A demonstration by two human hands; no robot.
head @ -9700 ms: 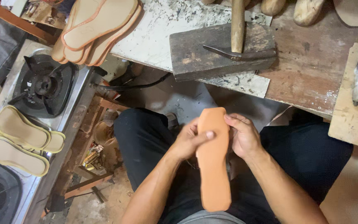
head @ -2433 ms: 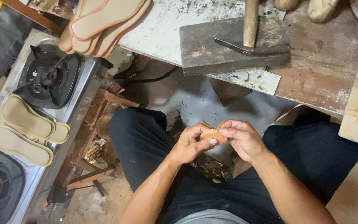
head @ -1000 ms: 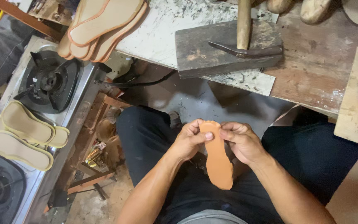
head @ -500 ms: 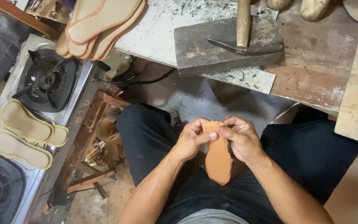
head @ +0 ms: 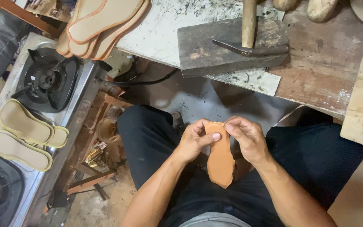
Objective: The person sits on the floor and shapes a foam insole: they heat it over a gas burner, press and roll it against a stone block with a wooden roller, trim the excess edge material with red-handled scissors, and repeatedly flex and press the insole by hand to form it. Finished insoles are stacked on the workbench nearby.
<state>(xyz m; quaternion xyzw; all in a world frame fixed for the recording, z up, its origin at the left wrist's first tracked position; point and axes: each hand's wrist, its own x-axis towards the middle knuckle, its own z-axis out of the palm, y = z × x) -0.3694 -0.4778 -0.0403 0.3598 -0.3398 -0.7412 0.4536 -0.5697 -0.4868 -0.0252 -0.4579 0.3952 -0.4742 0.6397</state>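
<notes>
An orange-brown leather insole (head: pixel 220 162) hangs over my lap, its top end pinched between both hands and its pointed end down toward me. My left hand (head: pixel 195 142) grips the top from the left, thumb pressed flat on the insole's face. From the right, my right hand (head: pixel 247 138) curls its fingers over the same top edge. Both hands touch each other at the insole's upper end, which they partly hide. I sit in dark trousers (head: pixel 148 143).
A workbench (head: pixel 316 63) ahead carries a dark block (head: pixel 227 46) with a hammer (head: pixel 248 35) on it. Tan soles are stacked at the bench's left end (head: pixel 101 21), and more lie on a gas stove (head: pixel 47 80) at left (head: pixel 26 134). Wooden scraps clutter the floor.
The insole has been turned and bent between my hands over the past seconds. Since half a second ago my fingers shifted slightly along its top edge; the insole stays over my lap.
</notes>
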